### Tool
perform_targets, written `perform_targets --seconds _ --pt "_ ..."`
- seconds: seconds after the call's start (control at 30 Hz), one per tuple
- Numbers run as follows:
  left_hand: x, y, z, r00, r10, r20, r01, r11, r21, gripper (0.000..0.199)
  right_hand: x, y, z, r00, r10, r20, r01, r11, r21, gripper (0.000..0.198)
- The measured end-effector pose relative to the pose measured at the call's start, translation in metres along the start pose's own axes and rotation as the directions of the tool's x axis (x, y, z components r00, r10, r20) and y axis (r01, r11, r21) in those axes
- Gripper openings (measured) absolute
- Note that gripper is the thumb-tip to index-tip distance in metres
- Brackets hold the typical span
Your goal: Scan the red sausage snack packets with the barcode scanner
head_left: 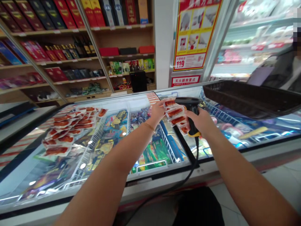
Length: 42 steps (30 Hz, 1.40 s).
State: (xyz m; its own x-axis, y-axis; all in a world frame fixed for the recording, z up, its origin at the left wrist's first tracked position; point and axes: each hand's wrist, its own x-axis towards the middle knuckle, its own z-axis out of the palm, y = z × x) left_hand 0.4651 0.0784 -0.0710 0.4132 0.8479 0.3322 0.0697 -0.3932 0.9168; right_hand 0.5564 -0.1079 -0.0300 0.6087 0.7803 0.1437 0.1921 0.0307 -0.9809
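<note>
Over the middle of the freezer's glass lid, my left hand (158, 111) is closed on a fanned strip of vacuum-packed sausages (176, 112), reddish-brown in clear plastic. My right hand (203, 123) wraps the handle of a black barcode scanner (193, 117) with a yellow lower end. The scanner's head lies just above the top packs, and the right fingers come close to the strip's edge; whether they touch it I cannot tell. A black cord (185, 179) runs down from the scanner. To the left, a pile of similar sausage packs (68, 128) lies on the glass.
Under the glass lid, wire baskets (164, 138) hold colourful frozen packages. A dark brown plastic tray (254, 99) rests on the freezer's right side. Shelves (122, 28) of boxes and bottles stand behind. Another person (277, 67) is at the far right, beside a lit refrigerated display.
</note>
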Motion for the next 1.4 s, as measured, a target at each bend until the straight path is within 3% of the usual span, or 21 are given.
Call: perform_targets --seconds 0.13,0.23,0.33,0.43,0.57,0.67,0.73,0.87,1.0,1.27,1.4 --pt "0.015 -0.002 0.022 0.998 0.034 0.05 -0.041 0.988 0.148 0.045 0.004 0.002 -0.01 0.999 0.033 -0.006 -0.033 0.999 -0.024 0.024" --pt "0.016 -0.003 0.002 0.998 0.056 -0.008 -0.051 0.957 0.285 0.039 0.004 0.0 -0.003 0.999 0.04 0.021 -0.039 0.999 -0.031 0.023" --pt "0.01 -0.007 -0.051 0.997 0.026 -0.069 0.014 0.853 0.521 0.045 0.003 -0.003 0.015 0.996 0.025 0.091 -0.024 1.0 -0.009 0.022" --pt "0.001 -0.019 -0.124 0.984 -0.023 -0.179 0.153 0.633 0.759 0.055 0.0 -0.012 0.041 0.983 -0.015 0.182 0.015 1.0 -0.002 0.022" --pt "-0.016 -0.046 -0.219 0.947 -0.04 -0.319 0.313 0.353 0.882 0.056 -0.011 -0.031 0.086 0.961 -0.032 0.274 0.036 0.999 -0.01 0.021" --pt "-0.025 -0.062 -0.268 0.937 -0.024 -0.348 0.342 0.27 0.9 0.053 -0.021 -0.041 0.122 0.936 -0.004 0.353 -0.013 0.999 0.045 0.018" --pt "-0.027 -0.066 -0.286 0.938 -0.047 -0.344 0.344 0.255 0.904 0.052 -0.026 -0.04 0.144 0.921 0.013 0.389 -0.05 0.995 0.085 0.017" --pt "-0.027 -0.06 -0.294 0.965 -0.051 -0.257 0.262 0.185 0.947 0.056 -0.028 -0.025 0.169 0.915 0.029 0.402 -0.084 0.989 0.12 0.018" --pt "-0.026 -0.048 -0.28 0.963 -0.126 -0.237 0.247 0.07 0.966 0.06 -0.027 -0.006 0.165 0.916 0.062 0.397 -0.107 0.99 0.092 0.019" --pt "-0.045 -0.029 -0.237 0.963 -0.248 -0.104 0.119 0.044 0.992 0.065 -0.036 -0.001 0.156 0.903 0.078 0.421 -0.126 0.988 0.086 0.02" --pt "-0.051 -0.013 -0.231 0.963 -0.257 -0.08 0.114 0.12 0.986 0.056 -0.041 -0.001 0.157 0.894 0.049 0.445 -0.094 0.992 0.08 0.021"
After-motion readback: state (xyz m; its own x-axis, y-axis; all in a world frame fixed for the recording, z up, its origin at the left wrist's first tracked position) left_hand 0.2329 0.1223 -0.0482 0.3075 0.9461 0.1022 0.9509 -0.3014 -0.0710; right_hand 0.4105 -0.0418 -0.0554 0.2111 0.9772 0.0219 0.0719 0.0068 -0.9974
